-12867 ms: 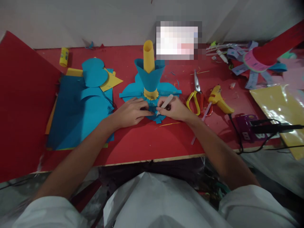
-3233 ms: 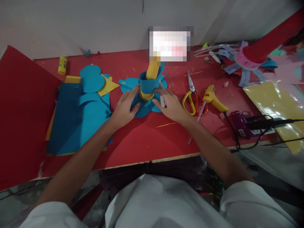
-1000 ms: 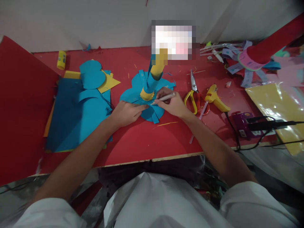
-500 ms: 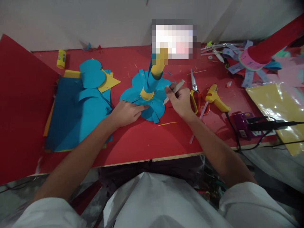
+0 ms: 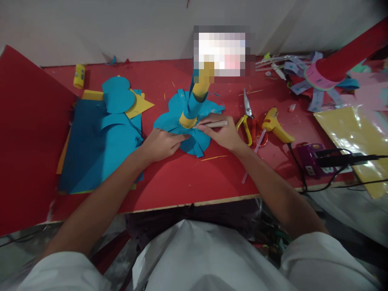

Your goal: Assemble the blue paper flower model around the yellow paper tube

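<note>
A blue paper flower (image 5: 184,121) lies on the red table (image 5: 182,178), with a blue cone and a yellow tube (image 5: 200,87) leaning away from me out of its middle. My left hand (image 5: 160,143) rests on the near left petals, fingers closed and pressing the paper down. My right hand (image 5: 220,131) pinches a pale glue stick (image 5: 214,124), held nearly level with its tip at the yellow collar at the base of the tube.
Blue and yellow paper sheets (image 5: 100,133) lie to the left beside an upright red board (image 5: 27,133). Yellow-handled scissors (image 5: 248,119), a yellow glue gun (image 5: 277,125) with its cord and a purple power strip (image 5: 312,159) sit right. A yellow glue bottle (image 5: 79,75) is far left.
My right hand, which had lifted the glue stick away to the right half a second ago, has brought it back down to the base of the tube. The left hand stayed put.
</note>
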Motion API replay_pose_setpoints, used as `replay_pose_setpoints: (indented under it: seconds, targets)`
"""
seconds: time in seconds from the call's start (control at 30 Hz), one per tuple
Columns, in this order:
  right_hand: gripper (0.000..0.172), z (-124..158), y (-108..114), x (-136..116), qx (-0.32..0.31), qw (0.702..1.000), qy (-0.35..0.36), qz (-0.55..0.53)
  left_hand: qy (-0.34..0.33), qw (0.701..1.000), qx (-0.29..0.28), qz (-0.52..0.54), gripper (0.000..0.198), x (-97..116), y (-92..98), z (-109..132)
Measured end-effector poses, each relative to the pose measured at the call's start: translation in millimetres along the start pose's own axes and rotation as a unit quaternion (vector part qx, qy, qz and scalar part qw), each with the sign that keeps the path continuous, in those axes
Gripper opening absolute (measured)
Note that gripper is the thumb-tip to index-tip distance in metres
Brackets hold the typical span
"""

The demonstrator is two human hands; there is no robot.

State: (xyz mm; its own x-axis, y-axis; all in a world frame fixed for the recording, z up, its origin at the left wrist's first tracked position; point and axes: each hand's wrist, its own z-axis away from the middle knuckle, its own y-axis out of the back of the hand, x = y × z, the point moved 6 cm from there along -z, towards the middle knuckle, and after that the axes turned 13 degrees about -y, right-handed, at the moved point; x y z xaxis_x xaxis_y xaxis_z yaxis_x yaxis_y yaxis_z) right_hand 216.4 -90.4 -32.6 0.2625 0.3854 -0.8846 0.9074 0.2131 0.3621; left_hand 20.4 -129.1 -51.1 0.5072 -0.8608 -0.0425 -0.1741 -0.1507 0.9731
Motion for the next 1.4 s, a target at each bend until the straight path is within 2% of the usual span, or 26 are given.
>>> replay_pose_setpoints:
  seconds: [0.17,0.33,0.47,0.67,1.4]
  targets:
    - [0.021,1,-4,0,-0.02,0.999,-0.002,0.038,0.006,1.0,-0.006,-0.003,0.045,1,1.3,-1]
    - [0.015,1,-4,1,-0.02,0.999,0.013,0.025,0.014,1.0,-0.015,0.004,0.045,0,-0.7,-1]
    - [0.019,1,-4,5,-0.012,0.999,-0.015,0.026,0.01,1.0,-0.013,0.012,0.045,-1,-1.5,-1]
    - [0.024,1,-8,13,-0.046,0.996,-0.062,0.036,0.012,1.0,-0.013,0.014,0.045,0,1.8,-2]
    - [0.022,-1,-9,13,-0.061,0.995,-0.062,0.048,0.002,1.0,-0.005,0.007,0.044,1,2.8,-2]
